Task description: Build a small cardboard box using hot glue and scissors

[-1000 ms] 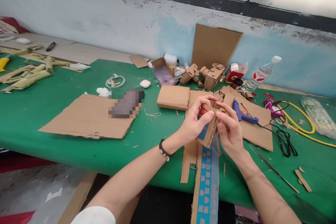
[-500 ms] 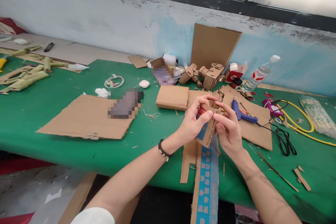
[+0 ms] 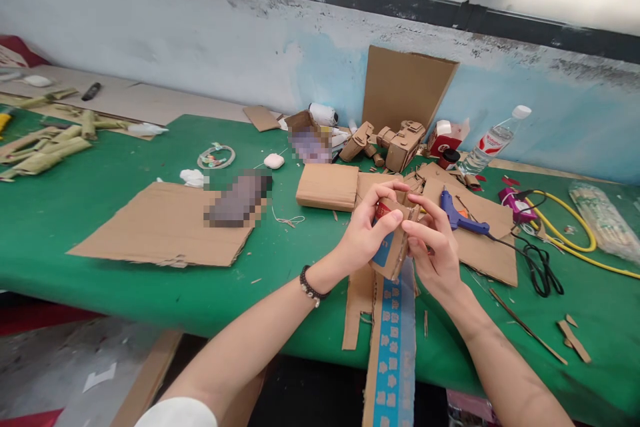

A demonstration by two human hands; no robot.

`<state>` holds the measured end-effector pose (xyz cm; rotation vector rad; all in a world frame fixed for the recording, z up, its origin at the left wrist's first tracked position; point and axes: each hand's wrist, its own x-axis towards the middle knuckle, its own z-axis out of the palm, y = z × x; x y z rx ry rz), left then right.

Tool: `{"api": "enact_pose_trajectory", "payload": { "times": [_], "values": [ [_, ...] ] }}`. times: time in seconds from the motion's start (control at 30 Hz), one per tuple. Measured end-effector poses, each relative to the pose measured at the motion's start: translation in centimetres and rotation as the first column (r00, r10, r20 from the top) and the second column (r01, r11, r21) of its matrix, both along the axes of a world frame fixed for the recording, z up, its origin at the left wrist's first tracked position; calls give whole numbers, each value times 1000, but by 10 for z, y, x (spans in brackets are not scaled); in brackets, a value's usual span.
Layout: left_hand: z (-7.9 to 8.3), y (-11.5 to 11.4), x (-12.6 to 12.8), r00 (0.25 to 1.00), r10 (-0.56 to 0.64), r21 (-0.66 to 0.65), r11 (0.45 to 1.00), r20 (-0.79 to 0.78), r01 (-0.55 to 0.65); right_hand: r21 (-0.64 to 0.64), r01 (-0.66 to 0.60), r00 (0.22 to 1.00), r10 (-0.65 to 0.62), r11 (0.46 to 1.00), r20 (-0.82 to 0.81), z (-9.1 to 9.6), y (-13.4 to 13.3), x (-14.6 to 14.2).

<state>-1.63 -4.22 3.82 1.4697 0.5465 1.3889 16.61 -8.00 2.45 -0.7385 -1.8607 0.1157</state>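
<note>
Nearest, a blue-printed strip (image 3: 393, 347) juts past the tabletop's (image 3: 295, 293) near edge. Above it, the left hand (image 3: 363, 233) clasps a small cardboard piece (image 3: 384, 250), thumb across its face; the right hand's (image 3: 437, 253) fingers pinch its edge (a ragged one!), apparently steadying that side. Leftward, green runs to a large flat sheet (image 3: 170, 220), leaving room; rightward, the glue gun (image 3: 463, 219) and cord (image 3: 541, 273) tighten things. Beyond, cardboard models (image 3: 406, 147) sit towards the tabletop's far edge.

Matt, rough-edged cardboard piece (image 3: 391, 257); smooth plastic glue gun (image 3: 452, 213); glossy plastic bottle (image 3: 491, 143)
</note>
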Motion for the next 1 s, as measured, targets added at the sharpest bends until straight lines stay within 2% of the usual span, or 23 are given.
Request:
{"api": "enact_pose_trajectory", "payload": {
  "times": [0.33,0.53,0.87,1.0],
  "values": [
    [2,0,-1,1000,-5,-26,1000,21,6,9,-19,1000,19,1000,6,-5,1,2],
    [2,-1,-2,1000,-9,-35,999,26,10,-52,-62,996,58,997,-64,-14,3,3],
    [2,1,-1,1000,2,-23,1000,13,-2,19,-1,1000,1,1000,26,-1,1,3],
    [-1,2,-1,998,-23,-12,1000,51,24,-10,-7,1000,7,1000,17,-2,0,2]
  ]
}}
